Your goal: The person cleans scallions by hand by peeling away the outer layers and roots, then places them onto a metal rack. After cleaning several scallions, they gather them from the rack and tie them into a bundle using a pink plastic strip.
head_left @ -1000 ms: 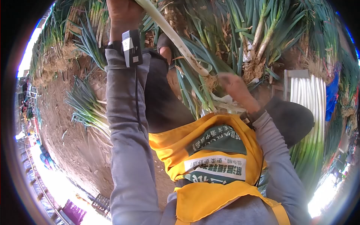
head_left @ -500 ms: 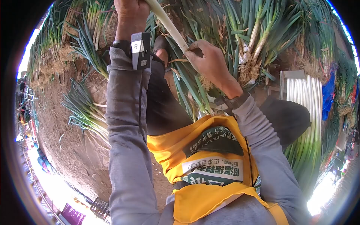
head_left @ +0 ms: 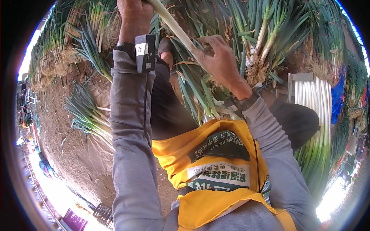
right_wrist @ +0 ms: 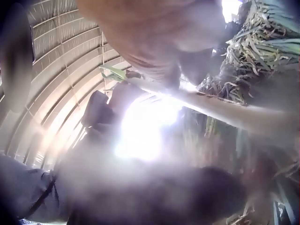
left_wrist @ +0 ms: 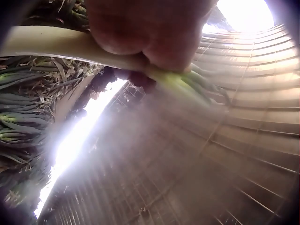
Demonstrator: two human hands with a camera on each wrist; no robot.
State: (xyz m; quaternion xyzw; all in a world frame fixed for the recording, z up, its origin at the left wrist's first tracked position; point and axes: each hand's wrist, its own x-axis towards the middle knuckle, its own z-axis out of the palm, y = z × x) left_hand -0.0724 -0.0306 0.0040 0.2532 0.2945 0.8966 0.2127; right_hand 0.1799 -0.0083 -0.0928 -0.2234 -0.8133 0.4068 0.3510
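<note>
Grips scallion stalk (head_left: 173, 27) with curled left hand (head_left: 133, 15), pinches it mid-length with right hand (head_left: 219, 61); seems midway: cleaned stalks (head_left: 316, 100) stacked nearby, untrimmed heap (head_left: 269, 30) remaining.

The leek (head_left: 175, 29) runs from left hand (head_left: 133, 15) to right hand (head_left: 217, 57) — leek stack (head_left: 316, 100) rightward.

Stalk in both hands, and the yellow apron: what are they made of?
The stalk, gripped by the left hand and pinched by the right hand, looks like plant tissue, probably a leek: smooth matte white shaft. The yellow apron seems woven cloth: soft folds, printed label.
</note>
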